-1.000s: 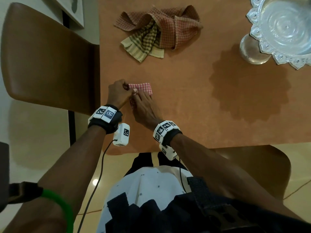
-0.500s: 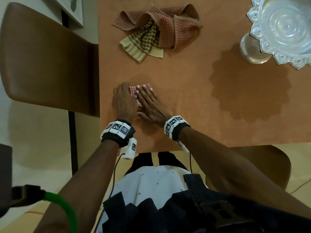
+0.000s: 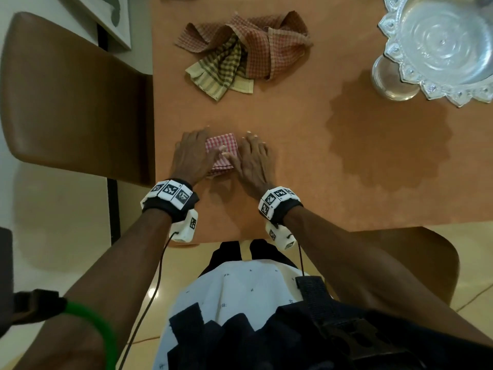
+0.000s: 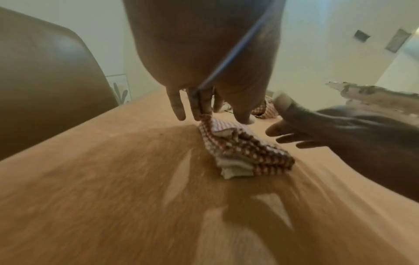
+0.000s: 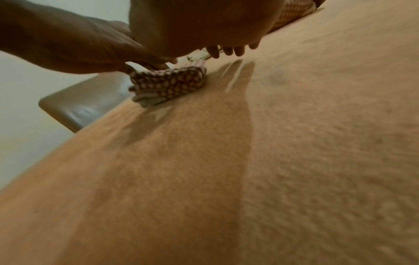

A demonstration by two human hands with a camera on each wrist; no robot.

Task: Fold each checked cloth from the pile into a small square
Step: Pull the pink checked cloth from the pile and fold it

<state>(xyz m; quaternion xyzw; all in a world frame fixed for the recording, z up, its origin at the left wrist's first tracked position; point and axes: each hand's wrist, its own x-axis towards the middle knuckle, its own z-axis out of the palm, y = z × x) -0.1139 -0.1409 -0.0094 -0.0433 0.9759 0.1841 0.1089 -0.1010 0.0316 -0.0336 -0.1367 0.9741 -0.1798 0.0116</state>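
Red-and-white checked cloth [image 3: 222,152] sits folded into a small thick square on the orange desk [image 3: 293,161], near my edge, layered edges showing at the near corner in both wrist views. My left hand [image 3: 192,153] lies on its left side, fingers straight and spread, thumb resting across the top of the cloth. No pinch there, grip is flat. My right hand [image 3: 252,157] is at the cloth's right edge, fingers straight and pointing away from me, thumb reaching in onto the fabric next to the left thumb. Grip also flat and loose, nothing clasped. From the right wrist view my right fingertips [image 5: 229,51] look just above the desk; contact there I cannot tell.

Pile of unfolded cloths [image 3: 242,53] is further up the desk, well apart from my hands: reddish checked ones rumpled over a yellow-green checked one. Silver bowl [image 3: 440,44] stands at the far right. Brown chair [image 3: 74,102] is off the desk's left edge.
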